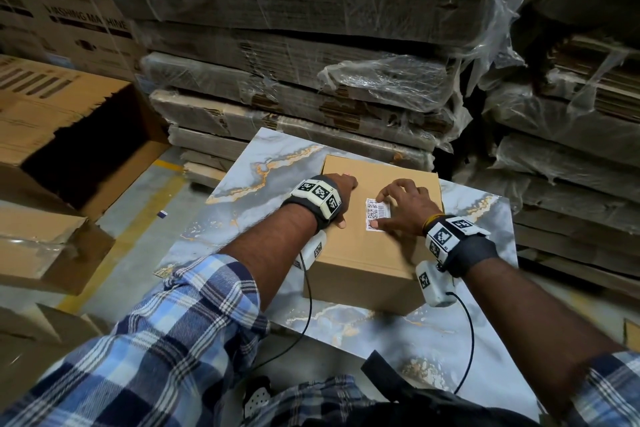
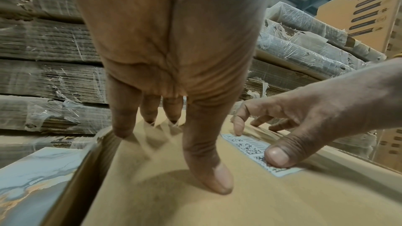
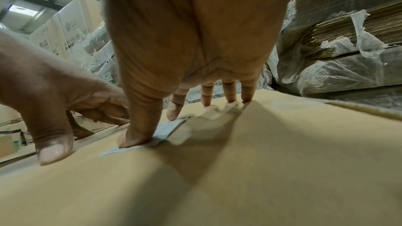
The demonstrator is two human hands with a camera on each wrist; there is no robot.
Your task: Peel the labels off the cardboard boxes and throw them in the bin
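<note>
Marbled table (image 1: pixel 242 163) among wrapped cardboard stacks (image 1: pixel 311 45): left hand (image 1: pixel 341 189) flat on box (image 1: pixel 363 253); right hand (image 1: pixel 403 206) seemingly pinning label (image 1: pixel 377 213), fingers spread.

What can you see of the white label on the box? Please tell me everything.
The label is a small white paper rectangle printed with two dense square codes and a barcode. It lies flat on top of the brown box, apparently still stuck down all over. The right hand touches it: the thumb presses its near end and the forefinger tip rests at its far edge. The left hand rests on the box beside it, not touching it.
</note>
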